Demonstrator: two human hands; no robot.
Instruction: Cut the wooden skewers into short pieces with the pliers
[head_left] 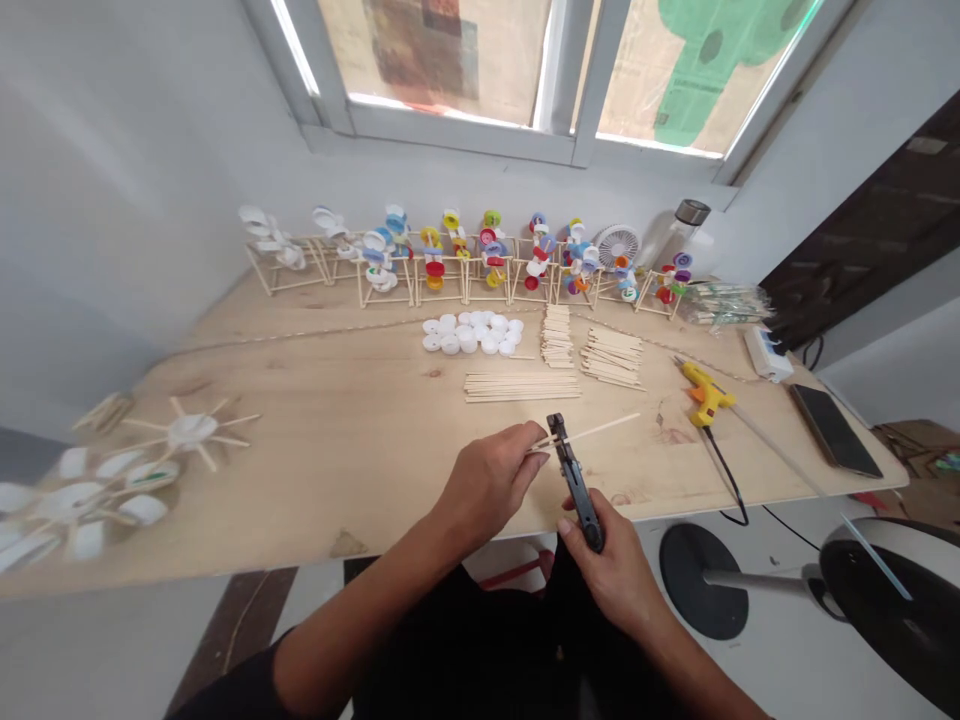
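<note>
Above the table's front edge, my left hand point(491, 480) pinches thin wooden sticks point(611, 427) between thumb and fingers. One stick runs out to the right, past the jaws of a pair of black cutting pliers point(574, 478). My right hand point(611, 555) is wrapped round the handles of the pliers, whose head points away from me and meets the stick close to my left fingertips. Whether the jaws bite into the wood cannot be made out. Just beyond lie a row of long sticks point(523, 387) and two piles of shorter sticks point(556, 337) point(612, 356).
White bottle caps point(469, 333) sit mid-table. Stick frames with coloured cap wheels point(433, 262) line the back. A yellow glue gun point(707, 393) and phone point(836, 430) lie right. Cap-and-stick wheels point(193, 431) are left. A cord point(337, 330) crosses the table point(330, 400).
</note>
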